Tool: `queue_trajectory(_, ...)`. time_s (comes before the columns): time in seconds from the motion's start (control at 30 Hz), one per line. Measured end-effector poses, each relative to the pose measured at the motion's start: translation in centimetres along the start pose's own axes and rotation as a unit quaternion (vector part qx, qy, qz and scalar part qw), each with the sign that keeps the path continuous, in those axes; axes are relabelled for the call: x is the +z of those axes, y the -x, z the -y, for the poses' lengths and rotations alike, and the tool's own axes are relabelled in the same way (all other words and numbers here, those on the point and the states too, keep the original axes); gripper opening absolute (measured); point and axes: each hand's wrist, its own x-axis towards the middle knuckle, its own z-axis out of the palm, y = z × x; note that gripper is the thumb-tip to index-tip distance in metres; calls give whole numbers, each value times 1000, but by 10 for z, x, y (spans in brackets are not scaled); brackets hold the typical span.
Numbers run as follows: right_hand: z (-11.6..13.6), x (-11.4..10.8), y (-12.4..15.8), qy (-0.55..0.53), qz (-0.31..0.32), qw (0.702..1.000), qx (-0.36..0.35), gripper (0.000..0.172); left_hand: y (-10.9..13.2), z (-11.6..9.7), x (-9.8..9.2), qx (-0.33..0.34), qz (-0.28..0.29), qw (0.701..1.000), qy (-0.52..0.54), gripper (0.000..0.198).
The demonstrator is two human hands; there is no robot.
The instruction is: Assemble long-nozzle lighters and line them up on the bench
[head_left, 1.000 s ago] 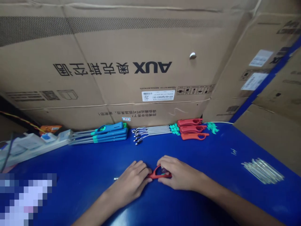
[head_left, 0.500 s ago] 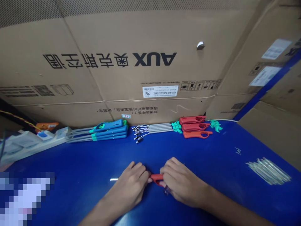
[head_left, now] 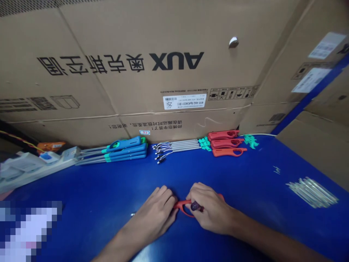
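My left hand [head_left: 158, 207] is closed around the front of a red lighter housing [head_left: 188, 214], low in the middle of the blue table. A short shiny metal end [head_left: 133, 214] shows to the left of that hand; how it joins the housing is hidden. Over the housing's rear part is my right hand [head_left: 211, 209], curled around a dark purple, round-ended piece [head_left: 195, 206]. This piece sits by the housing's loop-shaped opening. I cannot tell whether it touches the housing. The housing's rear tip peeks out behind the right hand.
Along the cardboard wall [head_left: 136, 32] lie blue lighters [head_left: 128, 149], metal tubes with wires [head_left: 184, 145], small green caps [head_left: 204, 143], three red housings [head_left: 227, 152] and green triggers [head_left: 251, 141]. Clear sticks [head_left: 313, 193] lie right; a power strip [head_left: 40, 171] lies left.
My right hand has turned, and the dark purple piece has come up from below the housing to beside its opening. More of the red housing shows. The view has shifted slightly.
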Motion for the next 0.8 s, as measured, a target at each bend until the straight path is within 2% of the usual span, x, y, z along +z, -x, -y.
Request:
queue_trajectory(0.2, -2, 1, 0, -30, -22, 999, -33, 29, 1, 0, -1, 1, 5, 1000, 7, 8)
queue_trajectory(0.33, 3, -4, -2, -87, -79, 992, -52, 28, 2, 6, 0, 8, 1, 1000, 15, 10)
queue_trajectory(0.4, 6, -12, -4, -105, -102, 988, -44, 24, 3, 9, -2, 13, -6, 1000, 26, 12)
queue_trajectory(0.47, 4, -24, -7, -95, -107, 990, 3, 16, 3, 12, -6, 11, 5, 999, 45, 14)
queue_trajectory(0.57, -13, -41, -10, -45, -90, 988, 119, 11, 5, 15, -14, -9, 36, 998, 56, 18)
queue_trajectory(0.63, -28, -50, -11, 21, -56, 984, 166, 18, 6, 17, -19, -23, 50, 997, 48, 19)
queue_trajectory(0.73, -43, -58, -9, 100, -3, 979, 175, 30, 7, 20, -24, -37, 67, 996, 40, 19)
queue_trajectory(0.8, -41, -60, -8, 109, 6, 981, 159, 30, 7, 22, -27, -41, 73, 996, 42, 19)
